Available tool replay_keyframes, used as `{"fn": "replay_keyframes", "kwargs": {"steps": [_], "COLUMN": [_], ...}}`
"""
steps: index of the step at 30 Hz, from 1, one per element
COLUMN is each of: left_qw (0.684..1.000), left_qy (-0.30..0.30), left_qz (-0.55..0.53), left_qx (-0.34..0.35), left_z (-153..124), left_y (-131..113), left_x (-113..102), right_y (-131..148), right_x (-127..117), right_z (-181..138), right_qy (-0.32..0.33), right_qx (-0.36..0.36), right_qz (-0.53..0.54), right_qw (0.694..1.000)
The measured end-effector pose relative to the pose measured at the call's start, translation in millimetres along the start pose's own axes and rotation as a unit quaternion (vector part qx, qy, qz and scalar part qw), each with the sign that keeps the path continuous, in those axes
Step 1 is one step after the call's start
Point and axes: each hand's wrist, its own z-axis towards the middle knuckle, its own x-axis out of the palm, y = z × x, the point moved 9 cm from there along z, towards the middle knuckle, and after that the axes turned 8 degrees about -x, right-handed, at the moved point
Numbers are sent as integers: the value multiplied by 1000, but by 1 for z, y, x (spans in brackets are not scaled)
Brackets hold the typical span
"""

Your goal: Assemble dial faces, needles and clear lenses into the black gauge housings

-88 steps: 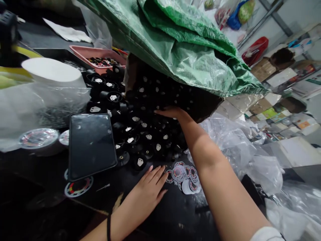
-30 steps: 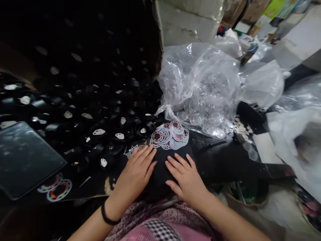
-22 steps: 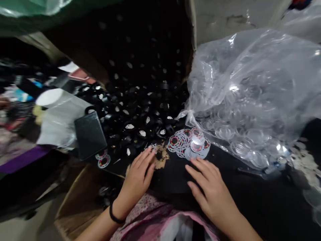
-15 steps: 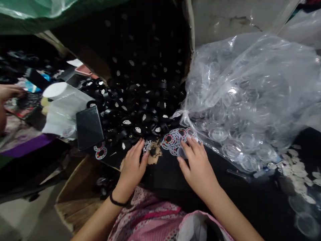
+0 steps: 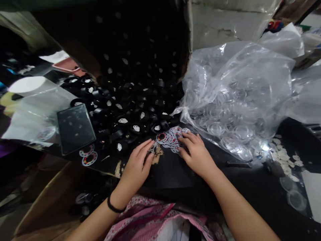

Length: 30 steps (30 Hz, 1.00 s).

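Note:
My left hand (image 5: 136, 165) lies flat on the black work surface (image 5: 173, 174), fingers stretched toward small metal bits just ahead of it. My right hand (image 5: 197, 152) rests on a pile of round printed dial discs (image 5: 168, 138), its fingers curled down onto them; what they pinch, if anything, is hidden. A heap of black round housings (image 5: 130, 110) spills from a dark box behind the discs. A clear bag of transparent round covers (image 5: 233, 100) sits to the right.
A dark phone-like slab (image 5: 75, 129) lies at left with two printed rings (image 5: 87, 157) beside it. A clear bag with a white roll (image 5: 27, 107) is at far left. Loose white discs (image 5: 286, 157) scatter at right. A cardboard box (image 5: 45, 201) stands below the table edge.
My right hand has come back from the box of housings to the table and moved forward onto the disc pile. My left hand has stayed flat near the metal bits. The view has shifted.

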Motion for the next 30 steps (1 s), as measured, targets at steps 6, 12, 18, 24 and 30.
{"fn": "replay_keyframes", "kwargs": {"steps": [6,12,18,24,30], "left_qw": [996,989,981,976,980], "left_qy": [-25,-78,-93,-124,-129], "left_qz": [-84,-117,-97,-101,-42], "left_qx": [-15,-53,-139,-146,-142], "left_z": [-29,-58,-50,-39,-24], "left_y": [20,48,71,87,82], "left_x": [-35,-64,-74,-68,-72], "right_y": [32,66,51,47,43], "right_x": [-14,26,15,6,4], "right_z": [14,38,18,25,28], "right_qy": [-63,81,94,31,-12], "right_qx": [-61,-112,-53,8,35], "right_qz": [-39,-126,-157,-212,-200], "right_qw": [995,982,982,977,979]}}
